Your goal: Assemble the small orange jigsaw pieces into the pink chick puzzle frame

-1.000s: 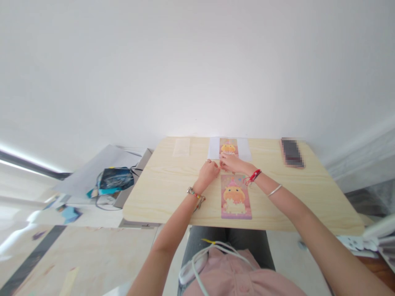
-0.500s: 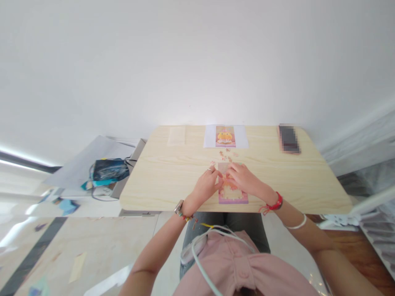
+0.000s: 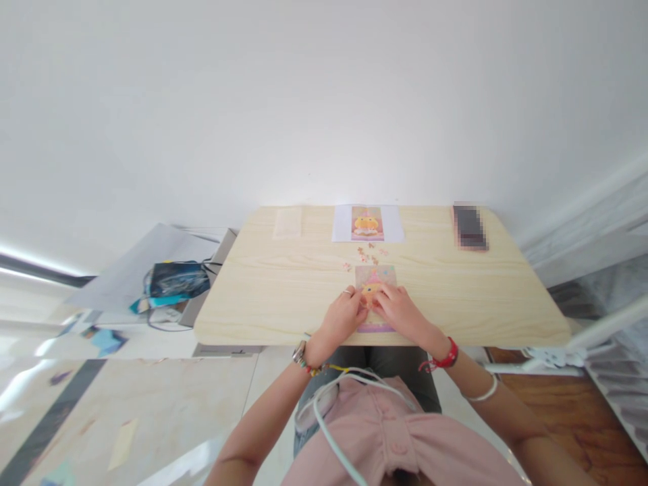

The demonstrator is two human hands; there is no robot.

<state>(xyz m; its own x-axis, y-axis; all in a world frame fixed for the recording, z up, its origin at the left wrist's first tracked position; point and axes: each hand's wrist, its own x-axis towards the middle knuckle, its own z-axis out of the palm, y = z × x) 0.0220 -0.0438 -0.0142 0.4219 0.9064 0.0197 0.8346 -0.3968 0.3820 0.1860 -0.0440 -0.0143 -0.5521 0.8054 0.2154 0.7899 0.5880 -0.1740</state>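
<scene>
A pink jigsaw puzzle (image 3: 375,278) with an orange cartoon animal lies near the front edge of a light wooden table (image 3: 283,297). My left hand (image 3: 343,318) and my right hand (image 3: 401,312) rest side by side on its lower half, fingers curled down and pressing on the picture. Whether a piece is under the fingertips is hidden. Several loose puzzle pieces (image 3: 368,254) lie just beyond the puzzle. A printed reference picture (image 3: 367,224) on white paper sits at the far edge.
A phone (image 3: 469,227) lies at the table's far right. A pale slip (image 3: 287,223) lies at the far left. Left of the table, a blue bag (image 3: 175,281) sits on a grey box. A white cable (image 3: 334,418) lies on my lap.
Both hands drew back toward me, from the puzzle's far end to its near half. The loose pieces beyond the puzzle came into view.
</scene>
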